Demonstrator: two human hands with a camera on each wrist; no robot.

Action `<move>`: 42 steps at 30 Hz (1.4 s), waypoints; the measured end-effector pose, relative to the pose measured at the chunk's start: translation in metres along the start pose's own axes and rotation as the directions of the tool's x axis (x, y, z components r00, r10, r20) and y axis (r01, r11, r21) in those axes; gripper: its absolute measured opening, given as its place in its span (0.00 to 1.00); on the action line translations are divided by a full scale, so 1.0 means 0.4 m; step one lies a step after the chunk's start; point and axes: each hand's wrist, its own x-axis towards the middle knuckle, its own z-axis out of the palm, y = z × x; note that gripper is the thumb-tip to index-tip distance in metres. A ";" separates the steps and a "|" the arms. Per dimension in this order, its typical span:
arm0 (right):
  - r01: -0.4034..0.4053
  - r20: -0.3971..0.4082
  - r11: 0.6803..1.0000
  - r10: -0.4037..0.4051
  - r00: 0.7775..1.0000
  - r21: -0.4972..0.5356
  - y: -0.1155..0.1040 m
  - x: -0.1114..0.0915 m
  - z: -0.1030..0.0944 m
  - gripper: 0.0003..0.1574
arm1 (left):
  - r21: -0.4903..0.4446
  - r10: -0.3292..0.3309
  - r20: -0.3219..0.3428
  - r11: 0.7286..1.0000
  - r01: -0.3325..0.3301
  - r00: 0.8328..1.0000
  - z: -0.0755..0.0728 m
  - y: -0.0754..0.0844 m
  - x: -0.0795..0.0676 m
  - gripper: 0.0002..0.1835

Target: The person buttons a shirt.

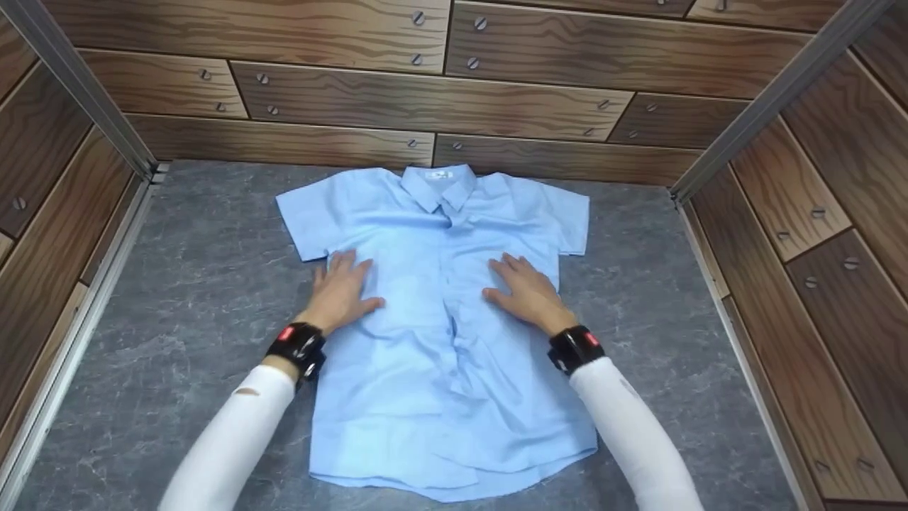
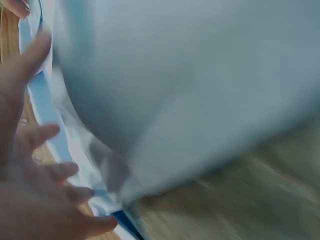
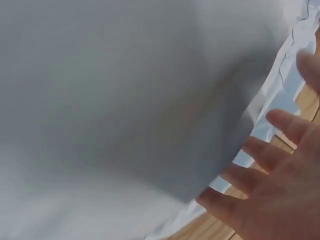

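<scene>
A light blue short-sleeved shirt lies spread flat, front side up, its collar toward the back wall. Creases run down its buttoned middle and across the lower right. My left hand is over the shirt's left side below the sleeve, fingers spread. On the opposite side my right hand is over the chest, fingers also spread. Both wrist views show the fingers extended near pale fabric, with nothing pinched between them; the left wrist view is blurred. Whether the palms press on the cloth I cannot tell.
The shirt lies on a dark grey marbled surface. Wood-patterned panels stand at the back and both sides, with metal rails at the corners. Grey surface shows on both sides of the shirt.
</scene>
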 end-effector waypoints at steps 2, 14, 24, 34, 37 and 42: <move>0.001 -0.082 1.000 -0.001 0.997 -0.003 0.024 -0.024 -0.006 0.39 | -0.007 -0.021 -0.125 1.000 0.021 0.992 -0.008 -0.028 -0.033 0.38; -0.260 -0.360 0.962 0.215 0.908 -0.081 0.168 -0.157 -0.014 0.36 | 0.050 -0.128 -0.177 0.989 0.139 0.976 -0.020 -0.090 -0.155 0.30; -0.235 -0.144 0.928 0.284 0.948 0.288 0.173 -0.170 -0.001 0.23 | -0.081 -0.185 -0.092 0.981 0.178 0.978 -0.013 -0.070 -0.137 0.15; -0.245 -0.108 0.817 0.348 0.931 0.522 0.183 -0.167 0.000 0.22 | -0.113 -0.185 -0.189 0.980 0.166 0.964 -0.004 -0.071 -0.138 0.16; -0.281 -0.093 0.816 0.375 0.922 0.506 0.186 -0.170 0.003 0.28 | -0.067 -0.186 -0.217 0.982 0.176 0.958 -0.002 -0.075 -0.134 0.22; -0.298 -0.062 0.811 0.378 0.924 0.503 0.185 -0.175 0.008 0.23 | -0.078 -0.194 -0.168 0.980 0.184 0.966 -0.004 -0.076 -0.134 0.17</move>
